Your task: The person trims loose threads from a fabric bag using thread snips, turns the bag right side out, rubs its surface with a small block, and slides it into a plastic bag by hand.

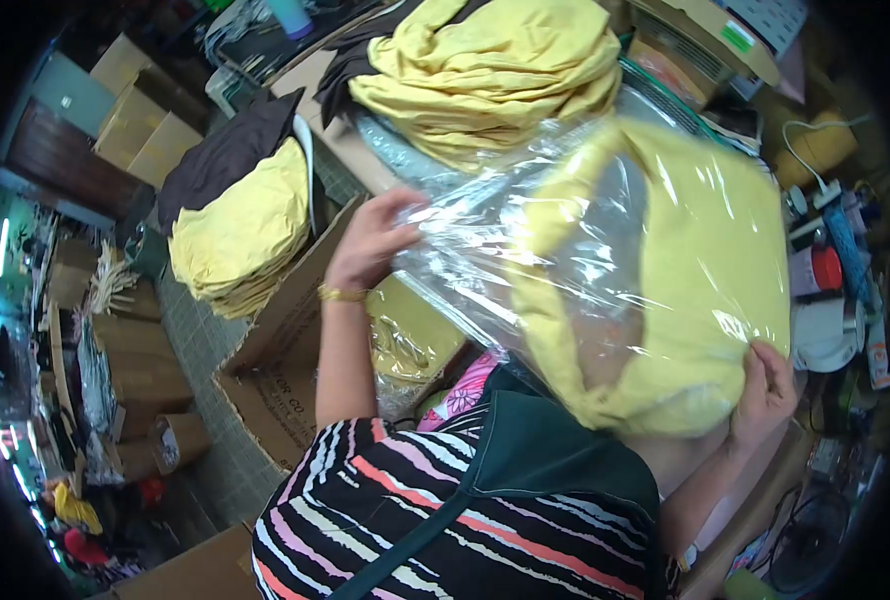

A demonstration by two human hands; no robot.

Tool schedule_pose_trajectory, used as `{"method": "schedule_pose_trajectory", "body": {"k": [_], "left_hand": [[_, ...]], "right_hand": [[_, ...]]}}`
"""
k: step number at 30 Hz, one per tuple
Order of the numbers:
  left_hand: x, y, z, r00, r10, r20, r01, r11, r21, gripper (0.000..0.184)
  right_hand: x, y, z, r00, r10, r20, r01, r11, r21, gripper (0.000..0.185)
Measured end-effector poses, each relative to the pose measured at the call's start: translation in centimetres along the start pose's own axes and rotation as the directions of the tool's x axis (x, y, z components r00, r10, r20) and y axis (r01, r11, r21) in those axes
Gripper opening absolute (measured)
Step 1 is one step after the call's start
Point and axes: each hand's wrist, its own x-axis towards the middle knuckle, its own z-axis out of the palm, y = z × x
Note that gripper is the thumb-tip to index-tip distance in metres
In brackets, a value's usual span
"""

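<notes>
While I watched remotely, the left hand [373, 245] gripped the slack clear bag [460, 245], the right hand [767, 388] its corner — yellow cloth [705, 240] inside, between both. Bagging seemed underway; the next move likely called for smoothing.

Cannot fully read the print [283, 390] on the cardboard box [305, 270]. Cannot trace the upper edge of the yellow cloth [705, 230], blurred inside the plastic bag [465, 270]. Can see only part of the big yellow pile [505, 75], cut off above, and striped shirt [435, 540], cut off below.
</notes>
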Motion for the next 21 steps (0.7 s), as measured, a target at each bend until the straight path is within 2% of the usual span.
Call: {"method": "schedule_pose_trajectory", "body": {"k": [1,2,3,4,5,6,7,8,9,10,11,12,14,15,17,18,20,21], "left_hand": [[-2.8,-1.1,-3.4,0.990,-0.109,-0.094,0.110,0.994,0.009,0.051],[-5.8,-2.6,-6.9,0.977,-0.163,-0.136,0.169,0.985,0.028,0.049],[-8.9,-4.5,-10.0,0.962,-0.180,-0.205,0.202,0.975,0.090,0.046],[-11.6,-6.1,-11.4,0.925,-0.151,-0.347,0.206,0.970,0.126,0.045],[-14.6,-7.3,-12.8,0.877,-0.253,-0.409,0.314,0.945,0.088,0.046],[-18.1,-10.2,-15.6,0.773,-0.425,-0.472,0.478,0.878,-0.008,0.045],[-21.1,-13.6,-17.5,0.704,-0.454,-0.546,0.522,0.852,-0.036,0.044],[-23.6,-15.5,-18.2,0.591,-0.557,-0.583,0.644,0.761,-0.074,0.039],[-25.8,-16.0,-18.7,0.456,-0.723,-0.519,0.732,0.637,-0.243,0.036],[-28.4,-18.9,-20.1,0.355,-0.797,-0.488,0.782,0.539,-0.312,0.035],[-30.1,-20.9,-20.2,0.242,-0.810,-0.534,0.853,0.440,-0.280,0.032],[-32.2,-23.0,-20.8,0.187,-0.844,-0.502,0.838,0.404,-0.367,0.031],[-34.8,-25.4,-21.4,0.184,-0.821,-0.540,0.836,0.420,-0.353,0.032],[-35.2,-25.5,-21.3,0.179,-0.823,-0.540,0.834,0.418,-0.359,0.032],[-35.5,-26.0,-21.1,0.235,-0.677,-0.697,0.808,0.535,-0.248,0.034],[-35.5,-26.1,-21.0,0.229,-0.682,-0.695,0.809,0.530,-0.253,0.034],[-35.3,-26.3,-20.9,0.284,-0.574,-0.768,0.756,0.627,-0.188,0.034],[-35.6,-26.9,-21.1,0.293,-0.548,-0.784,0.759,0.632,-0.159,0.035]], "right_hand": [[0.4,-2.5,3.0,0.989,-0.122,0.084,0.118,0.992,0.043,0.017],[0.5,-5.5,6.3,0.957,-0.243,0.155,0.231,0.968,0.096,0.017],[0.8,-9.4,9.4,0.850,-0.395,0.349,0.378,0.918,0.117,0.019],[0.8,-11.5,12.8,0.738,-0.463,0.490,0.384,0.886,0.260,0.024],[0.5,-12.3,16.5,0.591,-0.535,0.604,0.409,0.844,0.348,0.030],[-0.5,-12.3,20.3,0.496,-0.510,0.703,0.305,0.860,0.409,0.034],[-1.5,-12.5,23.9,0.371,-0.473,0.799,0.258,0.879,0.401,0.034],[-3.3,-11.6,27.9,0.284,-0.446,0.849,0.303,0.881,0.362,0.036],[-5.3,-10.0,32.0,0.225,-0.418,0.880,0.354,0.877,0.326,0.037],[-7.2,-8.4,35.6,0.167,-0.383,0.908,0.407,0.866,0.290,0.038],[-8.7,-7.3,38.6,0.103,-0.273,0.956,0.412,0.887,0.209,0.038],[-9.8,-6.8,40.7,0.036,-0.156,0.987,0.420,0.899,0.126,0.038],[-10.9,-7.3,43.0,-0.081,0.141,0.987,0.541,0.838,-0.075,0.042],[-11.3,-6.9,43.7,-0.088,0.141,0.986,0.543,0.837,-0.071,0.042],[-11.9,-5.6,44.8,-0.047,0.266,0.963,0.522,0.828,-0.204,0.046],[-12.1,-4.6,45.5,-0.053,0.270,0.961,0.522,0.828,-0.204,0.046],[-12.4,-1.9,47.1,-0.088,0.125,0.988,0.603,0.796,-0.047,0.046],[-12.8,-0.8,47.4,-0.053,0.117,0.992,0.597,0.800,-0.062,0.044]]}}
